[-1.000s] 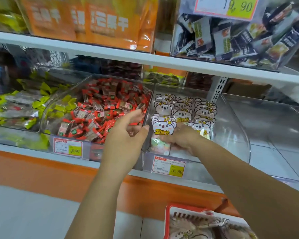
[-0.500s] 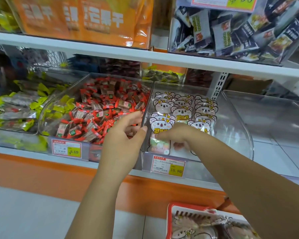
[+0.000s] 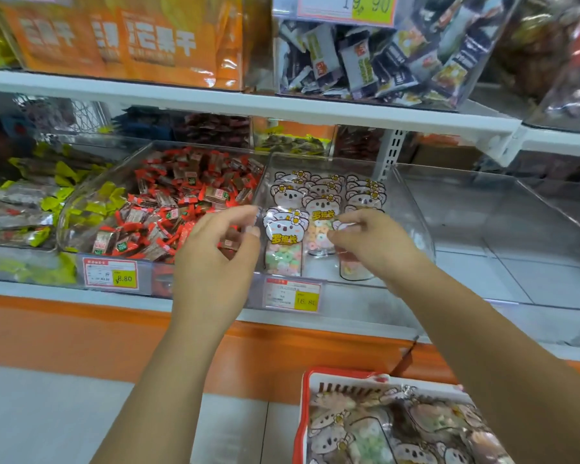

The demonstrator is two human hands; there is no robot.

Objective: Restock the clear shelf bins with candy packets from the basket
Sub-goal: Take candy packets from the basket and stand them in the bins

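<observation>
Head view: at frame centre, the packets [image 3: 322,195] are standing in the clear bin [image 3: 412,212]. The left hand [image 3: 215,259], loosely curled and empty, is hovering just left of the front packet [image 3: 283,241]. The right hand [image 3: 372,244] is touching the right row, grip unclear.

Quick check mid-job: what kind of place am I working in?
Most likely a shop's snack aisle: clear shelf bins of wrapped sweets on white shelves, price tags on the bin fronts, and a red basket of koala candy packets below.

Bright even light, motion blur, glare.
</observation>
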